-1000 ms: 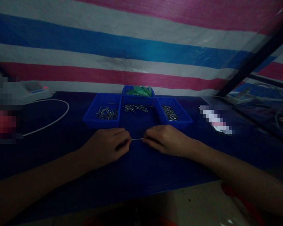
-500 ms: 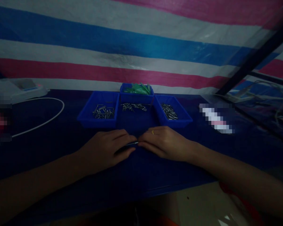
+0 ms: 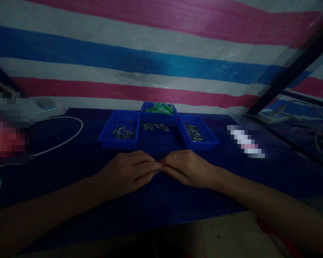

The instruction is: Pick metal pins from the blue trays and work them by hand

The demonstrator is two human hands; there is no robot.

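My left hand (image 3: 131, 170) and my right hand (image 3: 191, 166) meet at the fingertips above the blue table, in front of the bins. Both are closed in a pinch. The thin metal pin between them is now almost wholly covered by the fingers. Beyond my left hand, a blue bin (image 3: 103, 138) holds loose metal pins (image 3: 123, 132). Another blue bin (image 3: 208, 136), past my right hand, has more metal pins (image 3: 193, 132) in it. Between the two bins, a small heap of pins (image 3: 154, 127) lies on the table (image 3: 161, 208).
A third blue bin (image 3: 158, 117) at the back holds green pieces (image 3: 161, 108). At the left are a pale device (image 3: 47, 107) and a white cable (image 3: 82, 127). A blurred-out light item (image 3: 246, 141) lies at the right, near a dark frame post (image 3: 285, 75). Striped sheeting (image 3: 150, 71) hangs behind.
My left thumb and fingers have closed together, and the pin that showed between my hands is now covered. The view has shifted slightly, so the bins sit lower.
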